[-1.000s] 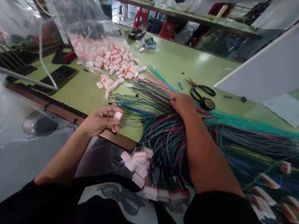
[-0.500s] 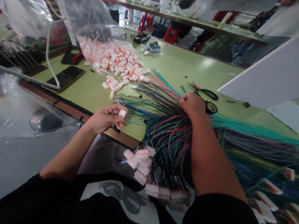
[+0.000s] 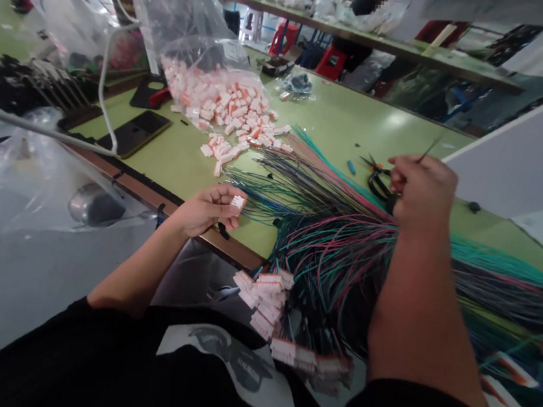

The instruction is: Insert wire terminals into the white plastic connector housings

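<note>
Between the thumb and fingers of my left hand (image 3: 214,211) is a white and orange connector (image 3: 238,202), held over the table's front edge. My right hand (image 3: 421,184) is raised above the wires near the scissors (image 3: 377,179), its fingers pinched; a thin dark strand sticks out by the knuckles, and whether it is a wire I cannot tell. Green, pink, grey and blue wires (image 3: 336,237) spread across the table below both hands. A clump of connectors on wire ends (image 3: 267,301) hangs at the front edge. Loose connectors (image 3: 238,108) spill from a clear bag.
A phone (image 3: 135,134) lies at the left behind a white metal frame (image 3: 103,80). A blue piece (image 3: 351,167) sits near the scissors. A white panel (image 3: 527,148) stands at the right. A person (image 3: 367,2) is at the far table.
My right hand has moved right and up, away from the middle of the wires. My left hand still holds the connector. The view has shifted slightly.
</note>
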Motion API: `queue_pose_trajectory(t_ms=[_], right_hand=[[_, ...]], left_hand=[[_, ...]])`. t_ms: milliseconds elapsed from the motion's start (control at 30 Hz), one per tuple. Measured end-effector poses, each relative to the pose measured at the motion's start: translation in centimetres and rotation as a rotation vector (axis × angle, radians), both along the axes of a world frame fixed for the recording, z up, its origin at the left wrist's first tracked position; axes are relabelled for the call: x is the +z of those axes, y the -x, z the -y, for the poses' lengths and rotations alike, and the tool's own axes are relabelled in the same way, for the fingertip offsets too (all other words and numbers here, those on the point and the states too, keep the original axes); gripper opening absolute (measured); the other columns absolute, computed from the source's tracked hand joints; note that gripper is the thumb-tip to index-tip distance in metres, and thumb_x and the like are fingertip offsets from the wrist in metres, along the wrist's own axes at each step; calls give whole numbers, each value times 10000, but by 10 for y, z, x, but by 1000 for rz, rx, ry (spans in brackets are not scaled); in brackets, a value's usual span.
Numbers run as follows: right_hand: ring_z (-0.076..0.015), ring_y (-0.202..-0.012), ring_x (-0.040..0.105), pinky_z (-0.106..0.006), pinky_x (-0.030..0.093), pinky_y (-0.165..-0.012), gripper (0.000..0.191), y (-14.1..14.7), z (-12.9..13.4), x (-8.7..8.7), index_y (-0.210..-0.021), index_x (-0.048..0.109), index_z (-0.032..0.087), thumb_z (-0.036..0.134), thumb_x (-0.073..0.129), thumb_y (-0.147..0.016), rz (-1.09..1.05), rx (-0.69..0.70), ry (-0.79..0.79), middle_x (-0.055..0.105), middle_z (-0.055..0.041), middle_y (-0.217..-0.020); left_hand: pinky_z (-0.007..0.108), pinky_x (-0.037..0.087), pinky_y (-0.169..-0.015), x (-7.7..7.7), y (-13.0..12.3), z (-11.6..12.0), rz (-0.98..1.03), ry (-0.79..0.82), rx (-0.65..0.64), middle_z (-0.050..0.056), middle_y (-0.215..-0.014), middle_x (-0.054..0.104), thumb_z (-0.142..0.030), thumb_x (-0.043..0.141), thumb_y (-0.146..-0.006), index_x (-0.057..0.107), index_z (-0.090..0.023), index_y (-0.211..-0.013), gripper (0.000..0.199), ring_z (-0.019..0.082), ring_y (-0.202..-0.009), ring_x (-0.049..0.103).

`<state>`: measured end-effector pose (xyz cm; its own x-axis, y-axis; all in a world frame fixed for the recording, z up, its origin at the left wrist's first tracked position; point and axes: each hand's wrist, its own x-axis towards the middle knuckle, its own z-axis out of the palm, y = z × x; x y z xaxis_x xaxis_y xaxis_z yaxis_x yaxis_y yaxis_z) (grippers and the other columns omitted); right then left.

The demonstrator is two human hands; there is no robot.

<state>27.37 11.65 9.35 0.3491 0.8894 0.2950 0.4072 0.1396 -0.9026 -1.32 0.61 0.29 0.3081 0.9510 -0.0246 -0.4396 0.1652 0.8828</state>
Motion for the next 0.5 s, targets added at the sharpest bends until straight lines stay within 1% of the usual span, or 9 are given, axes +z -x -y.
queue_pose_trajectory(t_ms=[33,67,133,167,233,267,333,400,500], right_hand=[[-75,-445,324,-271,239,-492,62,9,7,1,-653,580,176,133,569,-697,18,112,6,413,69,-455],[-75,-477,371,-265,268,-509,35,20,14,1,-704,630,162,162,597,-692,96,258,18,474,53,-500],[-87,-565,459,-259,333,-565,172,46,30,-5,-828,695,166,248,644,-686,289,562,58,572,26,-611],[-94,-585,481,-259,353,-582,225,59,37,-10,-874,704,178,285,658,-681,341,702,101,592,24,-637],[-104,-591,507,-262,381,-588,254,79,48,-21,-889,705,191,334,655,-685,354,898,184,617,19,-657],[-107,-583,511,-263,389,-582,251,86,51,-27,-878,704,193,351,646,-691,336,948,212,625,14,-662],[-108,-570,515,-264,398,-569,247,94,53,-37,-849,700,193,379,629,-703,298,973,234,642,3,-681],[-103,-545,504,-260,395,-553,234,96,53,-42,-818,692,192,382,622,-702,266,947,239,636,6,-661],[-95,-539,489,-249,384,-553,161,97,56,-41,-725,667,189,334,601,-701,296,907,193,606,20,-616]], left_hand=[[150,497,-465,-1,0,-1,1,-3,11,-42,-569,628,-167,783,-632,606,-128,-923,343,93,-502,638],[154,499,-473,-1,0,-1,3,-8,21,-41,-580,627,-167,781,-634,604,-127,-930,347,94,-513,640],[165,509,-499,-2,0,-3,6,-20,37,-38,-604,627,-165,771,-645,601,-127,-952,352,96,-536,645],[170,513,-511,-2,0,-3,5,-25,40,-37,-613,626,-162,763,-651,599,-128,-961,352,96,-545,646],[175,516,-523,-2,0,-3,2,-26,36,-38,-619,622,-154,754,-655,596,-131,-967,351,95,-553,645],[175,513,-521,-1,0,-3,1,-23,31,-40,-617,619,-151,752,-652,595,-134,-965,350,94,-551,643],[169,505,-511,0,0,-3,1,-16,20,-44,-613,618,-146,750,-647,591,-138,-957,348,89,-543,638],[160,495,-502,1,0,-2,-4,-9,8,-45,-610,622,-143,747,-647,585,-141,-948,342,83,-535,634],[151,487,-495,1,-1,-2,-16,0,0,-45,-594,623,-149,749,-652,579,-143,-948,342,83,-539,637]])
